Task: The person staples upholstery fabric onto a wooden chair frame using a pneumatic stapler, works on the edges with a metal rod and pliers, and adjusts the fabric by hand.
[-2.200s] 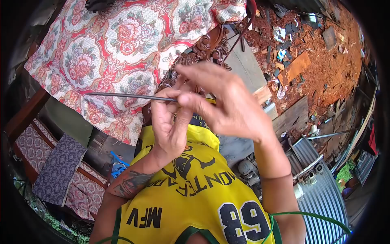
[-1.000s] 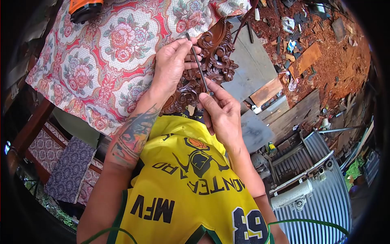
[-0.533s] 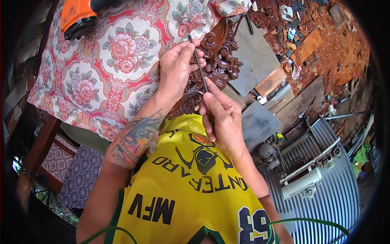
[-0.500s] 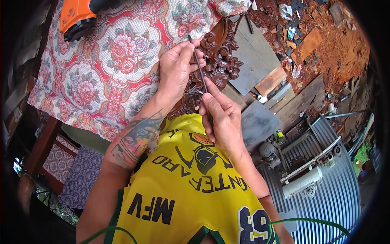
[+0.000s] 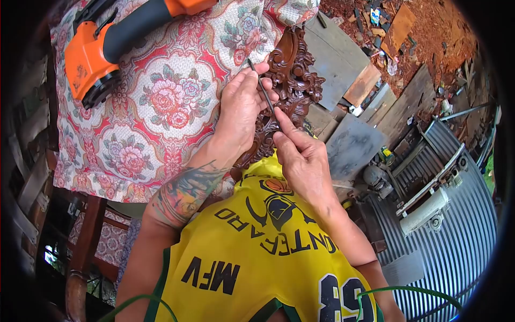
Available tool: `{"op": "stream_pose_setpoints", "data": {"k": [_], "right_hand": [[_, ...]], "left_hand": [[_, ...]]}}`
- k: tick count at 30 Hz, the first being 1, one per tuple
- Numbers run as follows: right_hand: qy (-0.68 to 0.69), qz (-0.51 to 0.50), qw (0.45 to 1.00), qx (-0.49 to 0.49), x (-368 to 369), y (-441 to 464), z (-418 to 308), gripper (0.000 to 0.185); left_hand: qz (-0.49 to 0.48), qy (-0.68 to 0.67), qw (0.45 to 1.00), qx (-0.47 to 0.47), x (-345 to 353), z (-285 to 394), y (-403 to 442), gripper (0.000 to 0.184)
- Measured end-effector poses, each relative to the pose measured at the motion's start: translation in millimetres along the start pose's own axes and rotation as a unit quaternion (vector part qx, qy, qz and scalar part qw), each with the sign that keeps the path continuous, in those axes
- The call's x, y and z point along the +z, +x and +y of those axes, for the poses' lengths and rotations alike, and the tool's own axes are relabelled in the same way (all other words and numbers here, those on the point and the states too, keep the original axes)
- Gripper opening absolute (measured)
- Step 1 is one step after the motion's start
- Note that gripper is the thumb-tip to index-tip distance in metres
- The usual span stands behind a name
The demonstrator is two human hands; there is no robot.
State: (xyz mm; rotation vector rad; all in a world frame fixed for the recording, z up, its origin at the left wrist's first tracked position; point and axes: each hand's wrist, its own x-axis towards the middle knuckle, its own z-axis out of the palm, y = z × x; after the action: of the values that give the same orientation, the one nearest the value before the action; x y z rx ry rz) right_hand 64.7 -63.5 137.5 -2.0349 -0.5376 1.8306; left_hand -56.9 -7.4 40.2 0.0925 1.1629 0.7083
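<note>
A thin dark rod [image 5: 262, 87] slants between my two hands, in front of the carved brown wood [image 5: 294, 80]. Its upper end is pinched by my left hand [image 5: 244, 104], between thumb and fingers. My right hand [image 5: 304, 155] grips the lower end, index finger stretched along it and the other fingers curled. Left of my hands spreads the floral upholstery [image 5: 171, 102], red and cream. On it, at the upper left, lies an orange and black power tool [image 5: 88, 61], partly cut off by the frame.
Flat grey boards [image 5: 335, 59] lie on the ground beyond the carving. Scraps litter the reddish earth [image 5: 440, 32] at the upper right. Corrugated metal [image 5: 456, 236] and a motor-like part [image 5: 378, 180] are at the right. A wooden chair leg [image 5: 86, 241] stands at the lower left.
The view has shifted, bringing more of the orange tool into sight. Earlier the rod pointed left across the upholstery; now it slants upward between my hands, which have kept their hold since the later earlier frames.
</note>
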Motion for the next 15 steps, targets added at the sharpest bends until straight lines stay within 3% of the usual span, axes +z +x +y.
{"op": "stream_pose_setpoints", "data": {"k": [1,4,15], "right_hand": [[-0.023,-0.008,0.999,0.036,-1,1,-3,0.043],[-0.025,0.008,1.000,-0.013,1,2,-4,0.044],[-0.086,0.006,0.996,-0.030,-1,1,-11,0.045]], "left_hand": [[-0.010,0.006,1.000,-0.007,4,9,-1,0.033],[0.037,0.015,0.992,-0.123,13,30,-3,0.030],[-0.057,0.042,0.997,-0.043,-9,13,5,0.030]]}}
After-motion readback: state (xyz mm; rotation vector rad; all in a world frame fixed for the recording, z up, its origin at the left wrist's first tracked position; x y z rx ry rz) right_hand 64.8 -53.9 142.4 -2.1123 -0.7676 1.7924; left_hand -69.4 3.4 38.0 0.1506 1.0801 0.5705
